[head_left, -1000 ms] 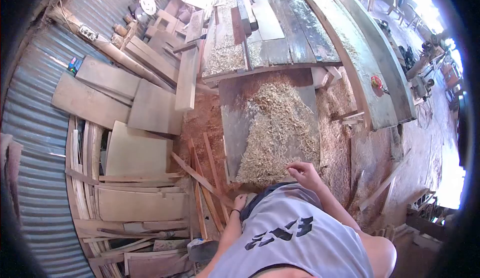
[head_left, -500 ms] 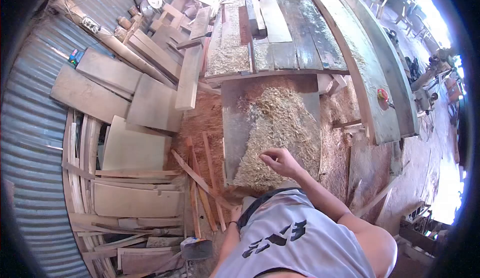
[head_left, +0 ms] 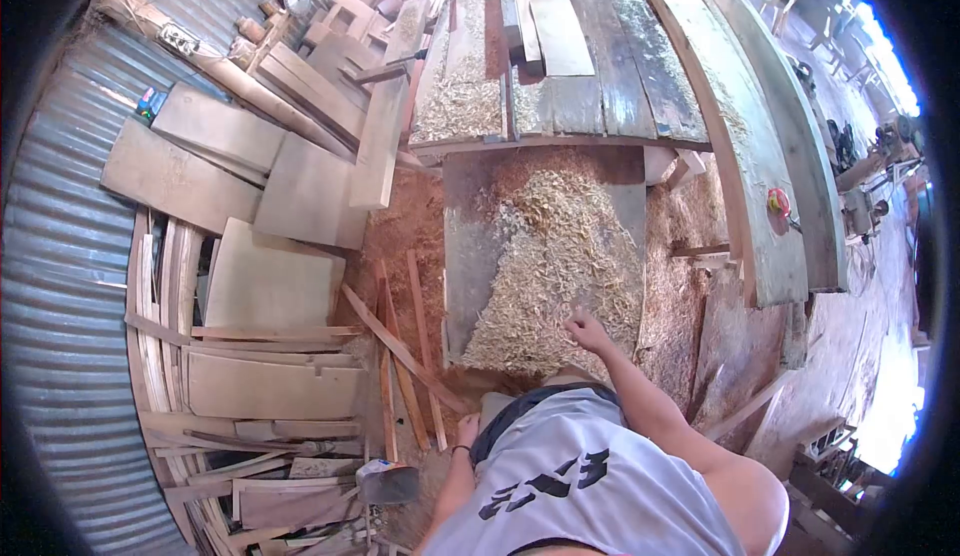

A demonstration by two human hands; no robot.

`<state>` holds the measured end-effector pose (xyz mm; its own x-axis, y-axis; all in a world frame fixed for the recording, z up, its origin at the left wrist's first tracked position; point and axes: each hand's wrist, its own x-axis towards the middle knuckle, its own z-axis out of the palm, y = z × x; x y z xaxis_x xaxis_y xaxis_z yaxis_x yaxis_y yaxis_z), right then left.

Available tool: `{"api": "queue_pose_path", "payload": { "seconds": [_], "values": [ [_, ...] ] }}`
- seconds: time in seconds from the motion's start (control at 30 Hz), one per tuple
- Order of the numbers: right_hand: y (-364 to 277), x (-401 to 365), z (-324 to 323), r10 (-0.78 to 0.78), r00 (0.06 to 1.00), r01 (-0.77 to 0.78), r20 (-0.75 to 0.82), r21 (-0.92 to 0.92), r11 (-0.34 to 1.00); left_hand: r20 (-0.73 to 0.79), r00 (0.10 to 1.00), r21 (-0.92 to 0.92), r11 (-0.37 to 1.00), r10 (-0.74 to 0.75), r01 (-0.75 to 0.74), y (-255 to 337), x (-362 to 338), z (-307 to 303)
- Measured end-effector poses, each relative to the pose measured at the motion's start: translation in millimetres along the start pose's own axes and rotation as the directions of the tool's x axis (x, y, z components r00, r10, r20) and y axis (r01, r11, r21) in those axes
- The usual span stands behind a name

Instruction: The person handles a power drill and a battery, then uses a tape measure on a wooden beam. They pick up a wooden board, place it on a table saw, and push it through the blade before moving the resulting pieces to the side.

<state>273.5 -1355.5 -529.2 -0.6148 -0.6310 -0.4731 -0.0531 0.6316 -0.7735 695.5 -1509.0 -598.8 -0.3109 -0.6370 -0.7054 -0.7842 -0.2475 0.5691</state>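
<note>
Pale wood shavings (head_left: 560,266) lay heaped on the dark panel (head_left: 468,216), spreading to its near edge. My right hand (head_left: 588,333) was over them, toward the near right corner, fingers bent; left hand (head_left: 466,430) beside my shorts (head_left: 500,422). Hands well apart; couldn't tell if either gripped anything.

Right hand (head_left: 588,333) over wood shavings (head_left: 560,256); left hand (head_left: 467,430) low beside dark shorts (head_left: 500,422).
</note>
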Motion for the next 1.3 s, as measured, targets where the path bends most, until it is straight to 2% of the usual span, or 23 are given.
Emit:
{"api": "queue_pose_path", "payload": {
  "seconds": [0.03,0.07,0.13,0.2,0.3,0.4,0.5,0.63,0.73,0.8,0.87,0.9,0.93,0.97,1.0,1.03,1.1,1.13,1.2,1.23,1.27,1.3],
  "values": [
    [25.1,-3.7,2.5,0.113,0.994,-0.113,0.002,0.032,0.993,-0.033,0.999,0.135,0.991,0.016,-0.012,8.8,-4.7,-0.6],
    [50.0,-10.5,4.1,0.225,0.974,-0.225,0.004,0.063,0.972,-0.03,1.0,0.151,0.989,0.002,0.002,15.3,-8.7,-1.2],
    [109.6,-27.8,8.6,0.261,0.965,-0.261,-0.018,-0.135,0.956,-0.024,0.999,0.182,0.983,-0.022,0.026,26.7,-15.7,-2.8],
    [199.1,-32.7,24.5,0.186,0.981,-0.189,-0.053,-0.467,0.864,-0.02,1.0,0.095,0.995,-0.008,0.01,33.7,-25.5,-3.2],
    [226.6,-57.1,21.1,0.407,0.905,-0.426,-0.128,-0.245,0.871,-0.055,0.997,0.034,0.998,0.048,-0.046,17.2,-21.0,-3.6],
    [205.4,-69.8,6.8,0.428,0.896,-0.443,-0.117,-0.264,0.857,-0.092,0.99,0.031,0.994,0.109,-0.106,20.7,-29.5,-2.0],
    [179.7,-67.1,-4.6,0.285,0.949,-0.316,-0.137,-0.367,0.875,-0.086,0.99,0.082,0.991,0.109,-0.102,26.4,-29.8,-4.2],
    [164.2,-29.4,-0.2,0.372,0.913,-0.406,-0.168,-0.281,0.87,-0.023,1.0,0.081,0.997,-0.015,0.017,40.3,-30.4,-7.7],
    [129.4,13.0,-7.8,0.416,0.899,-0.438,-0.137,-0.268,0.858,-0.011,1.0,0.116,0.993,0.023,-0.021,66.8,-47.2,-11.9],
    [115.8,53.0,-15.1,0.418,0.9,-0.437,-0.129,-0.276,0.856,-0.051,0.998,0.152,0.988,-0.032,0.04,72.9,-51.2,-10.2],
    [84.5,94.7,-32.8,0.417,0.868,-0.444,-0.271,-0.044,0.895,-0.112,0.992,0.196,0.977,-0.062,0.084,60.0,-54.0,-7.6],
    [43.3,108.3,-50.2,0.454,0.832,-0.46,-0.32,0.06,0.886,-0.07,0.99,0.24,0.961,-0.12,0.134,48.6,-50.8,-9.5],
    [-6.3,119.1,-70.4,0.488,0.792,-0.461,-0.367,0.165,0.872,-0.052,0.994,0.215,0.971,-0.095,0.104,42.3,-54.3,-11.3],
    [3.1,153.2,-75.3,0.35,0.84,-0.31,-0.416,0.162,0.937,-0.031,0.997,0.19,0.979,-0.069,0.074,38.1,-57.7,-10.2],
    [3.3,187.6,-80.2,0.319,0.817,-0.268,-0.48,0.173,0.948,-0.009,0.999,0.165,0.985,-0.043,0.044,36.4,-59.3,-9.2],
    [-37.3,200.0,-100.0,0.407,0.792,-0.302,-0.455,0.286,0.909,0.014,0.999,0.189,0.982,-0.036,0.033,51.9,-70.6,-11.1],
    [-76.8,243.3,-130.4,0.355,0.842,-0.194,-0.407,0.384,0.903,-0.071,0.997,0.064,0.997,-0.044,0.049,39.4,-75.2,-0.6],
    [-59.9,288.3,-132.5,0.232,0.854,-0.06,-0.466,0.354,0.933,-0.115,0.992,-0.001,0.998,-0.057,0.057,30.2,-80.1,4.7],
    [-107.5,309.5,-159.3,0.153,0.86,-0.002,-0.486,0.297,0.955,-0.051,0.97,0.039,0.97,-0.236,0.238,38.4,-90.7,1.2],
    [-133.0,316.4,-169.6,0.182,0.839,0.017,-0.513,0.359,0.933,-0.019,0.947,0.063,0.945,-0.32,0.32,42.2,-92.6,0.6],
    [-154.1,324.5,-178.7,0.212,0.816,0.04,-0.538,0.419,0.907,-0.021,0.954,0.05,0.953,-0.298,0.298,46.2,-95.8,1.7],
    [-167.3,338.2,-188.3,0.181,0.803,0.063,-0.567,0.382,0.922,-0.024,0.961,0.038,0.961,-0.274,0.275,54.9,-100.5,3.0]
  ]
}}
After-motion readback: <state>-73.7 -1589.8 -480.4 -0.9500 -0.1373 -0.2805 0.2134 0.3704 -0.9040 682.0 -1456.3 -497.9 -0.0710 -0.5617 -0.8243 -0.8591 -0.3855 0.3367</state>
